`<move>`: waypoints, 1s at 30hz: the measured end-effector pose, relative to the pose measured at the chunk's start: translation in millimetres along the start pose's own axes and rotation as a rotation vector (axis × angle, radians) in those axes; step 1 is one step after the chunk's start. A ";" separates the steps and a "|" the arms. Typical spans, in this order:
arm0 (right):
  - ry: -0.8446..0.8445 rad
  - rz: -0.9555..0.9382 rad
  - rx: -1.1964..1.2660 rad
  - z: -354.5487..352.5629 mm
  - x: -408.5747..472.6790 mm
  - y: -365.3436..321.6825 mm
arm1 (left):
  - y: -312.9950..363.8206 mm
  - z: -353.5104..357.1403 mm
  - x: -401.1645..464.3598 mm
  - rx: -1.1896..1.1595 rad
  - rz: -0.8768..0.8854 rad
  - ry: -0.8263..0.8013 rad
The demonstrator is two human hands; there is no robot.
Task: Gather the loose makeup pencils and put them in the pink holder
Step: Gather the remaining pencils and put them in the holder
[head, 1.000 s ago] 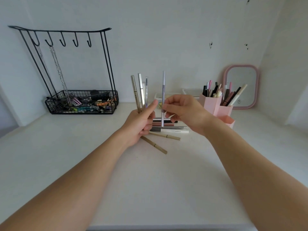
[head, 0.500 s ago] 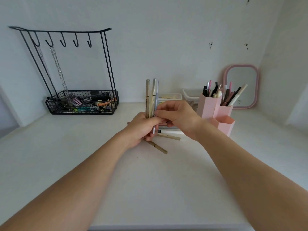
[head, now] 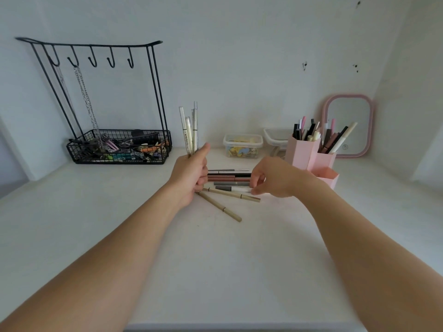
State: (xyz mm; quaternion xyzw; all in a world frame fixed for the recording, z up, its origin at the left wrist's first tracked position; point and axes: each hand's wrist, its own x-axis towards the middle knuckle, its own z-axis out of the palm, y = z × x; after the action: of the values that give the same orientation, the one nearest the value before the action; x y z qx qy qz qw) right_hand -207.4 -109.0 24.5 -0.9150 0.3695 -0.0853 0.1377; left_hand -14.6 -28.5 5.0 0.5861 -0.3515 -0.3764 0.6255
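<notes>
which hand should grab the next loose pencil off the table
Right. The right hand is already down at the ends of the loose pencils lying on the table, with nothing clearly in its fingers. The left hand is full, gripping an upright bundle of pencils.

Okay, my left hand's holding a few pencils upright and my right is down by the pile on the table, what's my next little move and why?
Probably pinch the white-and-grey pencil under your right hand and lift it into the bunch your left hand grips. Your fingertips are at its end, and several pencils lie loose on the table, so the pink holder can likely wait.
</notes>
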 end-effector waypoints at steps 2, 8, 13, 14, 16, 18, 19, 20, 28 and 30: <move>-0.001 0.005 0.003 -0.6 0.0 -0.8 | -1.0 -0.4 0.8 -0.016 -0.004 -0.002; 0.164 0.047 0.497 -6.5 0.9 -6.5 | 0.7 -0.6 -0.3 -0.087 -0.040 -0.068; 0.196 -0.063 1.074 1.0 -3.9 -36.9 | 4.1 9.6 -12.0 -0.043 0.011 -0.180; 0.202 -0.082 1.115 4.9 -3.6 -41.3 | 3.4 11.9 -13.1 -0.035 0.029 -0.191; 0.224 -0.098 1.168 12.2 -3.2 -47.3 | 0.3 14.6 -12.2 -0.028 0.067 -0.199; 0.239 -0.098 1.192 16.6 -2.6 -48.9 | -3.0 13.8 -9.6 -0.011 0.094 -0.205; 0.244 -0.098 1.197 17.9 -2.1 -48.2 | -4.5 13.3 -8.5 0.007 0.103 -0.211; 0.251 -0.099 1.198 17.8 -2.2 -47.1 | -5.5 13.9 -7.6 0.025 0.105 -0.220; 0.186 -0.135 1.207 18.4 -1.7 -49.1 | -5.8 16.9 -6.6 -0.011 0.019 -0.190; 0.234 -0.086 1.130 20.1 3.1 -45.2 | -4.8 15.3 -5.2 -0.052 0.002 -0.148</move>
State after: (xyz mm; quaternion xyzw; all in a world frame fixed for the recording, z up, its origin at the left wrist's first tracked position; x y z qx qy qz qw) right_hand -170.5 -76.3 19.8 -0.6983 0.2417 -0.3755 0.5595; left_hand -30.8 -31.2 1.1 0.5397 -0.3874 -0.4270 0.6134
